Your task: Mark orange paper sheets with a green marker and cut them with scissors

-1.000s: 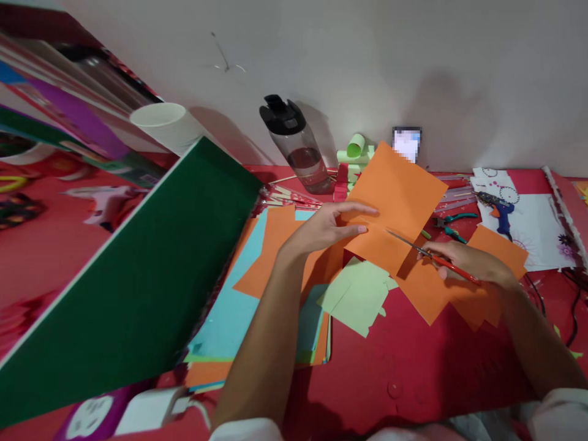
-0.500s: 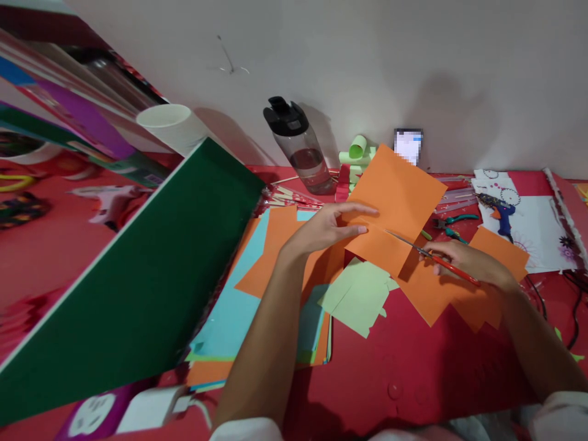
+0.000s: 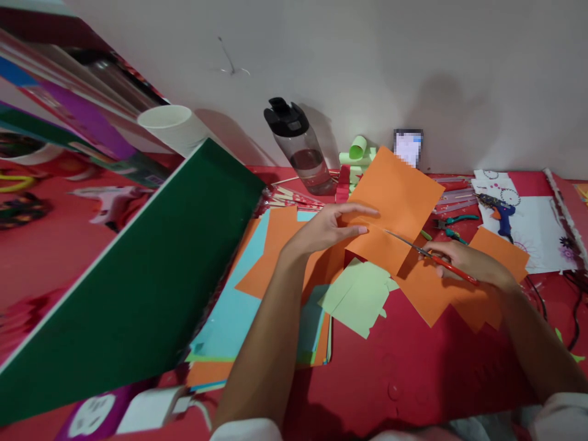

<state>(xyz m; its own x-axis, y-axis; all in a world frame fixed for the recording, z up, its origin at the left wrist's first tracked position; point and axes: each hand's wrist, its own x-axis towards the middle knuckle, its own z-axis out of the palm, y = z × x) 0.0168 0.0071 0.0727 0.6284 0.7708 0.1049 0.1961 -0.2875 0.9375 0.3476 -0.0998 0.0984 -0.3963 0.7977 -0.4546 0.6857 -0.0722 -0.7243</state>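
Observation:
An orange sheet of paper (image 3: 395,187) is raised over the table, its left edge pinched between the thumb and fingers of my left hand (image 3: 324,228). My right hand (image 3: 459,257) grips red-handled scissors (image 3: 452,269), and their blades lie across the lower part of the sheet, pointing toward my left fingers. A cut line seems to run ahead of the blade tips. Beneath the sheet lie more orange pieces (image 3: 429,300) and light green paper pieces (image 3: 361,294). Left of them sits a stack of blue and orange sheets (image 3: 239,312), partly hidden by my left forearm.
A green board (image 3: 138,282) leans at the left. Toward the wall stand a water bottle (image 3: 301,147), rolled green paper (image 3: 358,148) and a phone (image 3: 408,147). At the right are pliers (image 3: 452,225) and a blue glue gun (image 3: 503,214). A white charger (image 3: 149,410) sits front left.
Almost nothing differs. The orange sheet's upper right corner has shifted slightly left, and the scissors have moved very little.

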